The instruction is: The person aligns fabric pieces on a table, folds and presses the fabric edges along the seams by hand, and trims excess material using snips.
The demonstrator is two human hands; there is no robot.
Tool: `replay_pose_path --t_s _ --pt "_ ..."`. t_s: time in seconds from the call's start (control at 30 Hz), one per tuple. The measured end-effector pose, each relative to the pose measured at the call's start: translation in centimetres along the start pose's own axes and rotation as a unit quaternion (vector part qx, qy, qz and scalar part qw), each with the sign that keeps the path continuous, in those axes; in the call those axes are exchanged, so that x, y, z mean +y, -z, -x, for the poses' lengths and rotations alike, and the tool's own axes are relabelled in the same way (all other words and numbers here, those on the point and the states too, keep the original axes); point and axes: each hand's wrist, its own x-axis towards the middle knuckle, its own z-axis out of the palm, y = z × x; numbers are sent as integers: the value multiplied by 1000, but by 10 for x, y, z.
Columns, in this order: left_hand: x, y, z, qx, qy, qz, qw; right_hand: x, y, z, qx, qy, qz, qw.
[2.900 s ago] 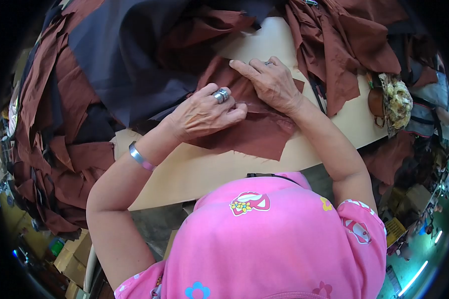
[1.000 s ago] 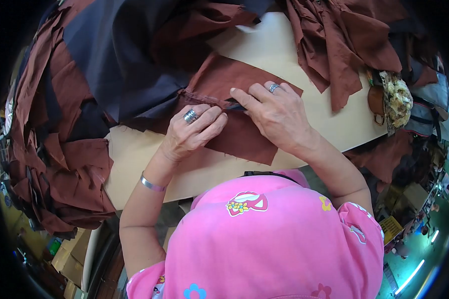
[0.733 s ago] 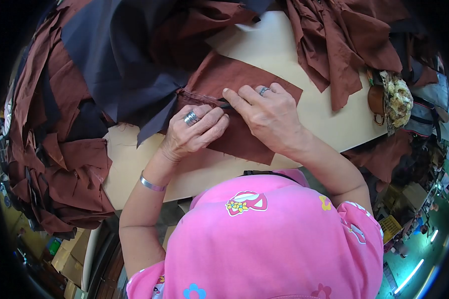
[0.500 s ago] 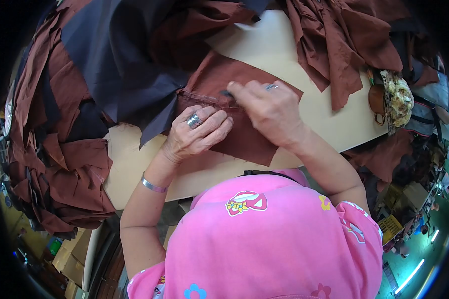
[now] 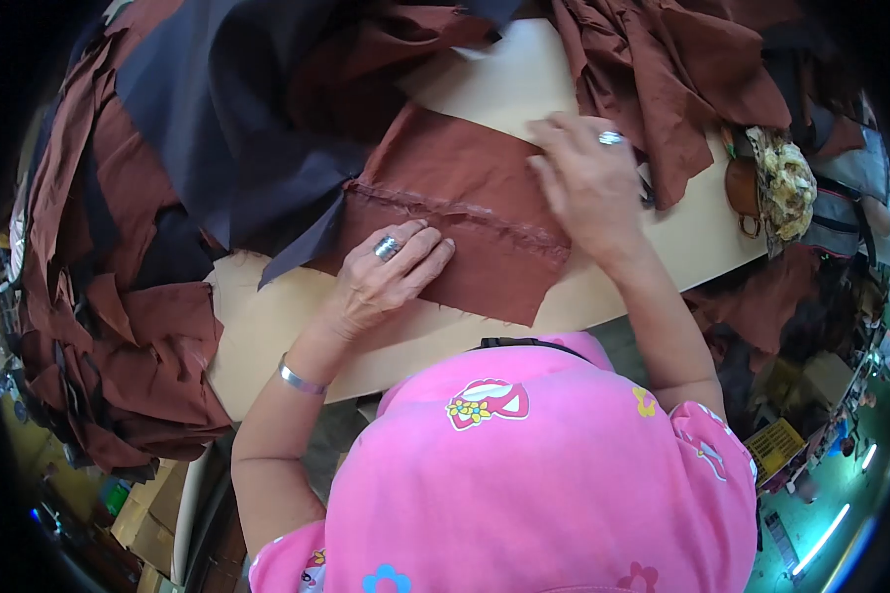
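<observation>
A brown cloth piece (image 5: 485,183) lies spread on the pale table (image 5: 267,336), with a frayed seam running across it. My left hand (image 5: 391,272), with a wide ring, has its fingers bent together on the cloth just below the seam, pinching it. Over the right edge of this cloth is my right hand (image 5: 588,188), slightly blurred, its fingers apart and nothing visible in them. Dark metal, perhaps a small tool, shows just right of that hand, partly hidden by brown fabric. Dark navy cloth (image 5: 267,128) joins the brown piece on the left.
Heaped brown cloth (image 5: 138,336) hangs over the table's left side. More brown fabric (image 5: 653,89) is piled at the back right. Near the right edge sit a small brown pouch (image 5: 744,193) and a cream, ruffled bundle (image 5: 789,193). Boxes stand below on both sides.
My right hand has moved right and up, away from the seam, and its fingers have spread; the dark tool it held is gone from them. The seam now shows. My left hand stays nearly in place.
</observation>
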Motion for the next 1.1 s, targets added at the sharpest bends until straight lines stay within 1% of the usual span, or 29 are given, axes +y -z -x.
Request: replay_pose_path --t_s 0.07,0.2,0.23,0.33,0.43,0.57,0.67,0.77,0.87,1.0,1.03,1.1 --pt "-2 3 -5 3 -9 11 1000 -18 -15 -14 -18 10 -32 999" --pt "-16 15 -26 -5 40 -31 999 -22 -44 -30 34 46 -36 998" --pt "-23 14 -24 -29 44 -21 998 -20 -49 -30 39 55 -31 997" --pt "-31 16 -27 -43 7 -16 999 -16 -52 -30 43 72 -23 996" --pt "-42 20 -31 -109 15 14 994 -15 -52 -29 47 77 -18 996" --pt "-55 26 -32 -153 12 3 988 -14 -54 -28 47 80 -20 996" --pt "-58 34 -35 -191 -42 -57 979 -14 -53 -28 48 78 -18 996" --pt "-64 33 -35 -174 -105 -74 976 -13 -54 -28 46 78 -16 996" --pt "-69 39 -34 -222 -127 -91 962 -14 -53 -28 46 75 -23 996" --pt "-74 38 -28 -182 -95 -72 976 -15 -53 -27 44 67 -17 997" --pt "-74 37 -24 -195 -79 -34 977 -14 -53 -27 44 66 -20 997" --pt "-73 39 -25 -206 -92 -68 972 -15 -54 -28 46 67 -25 996"
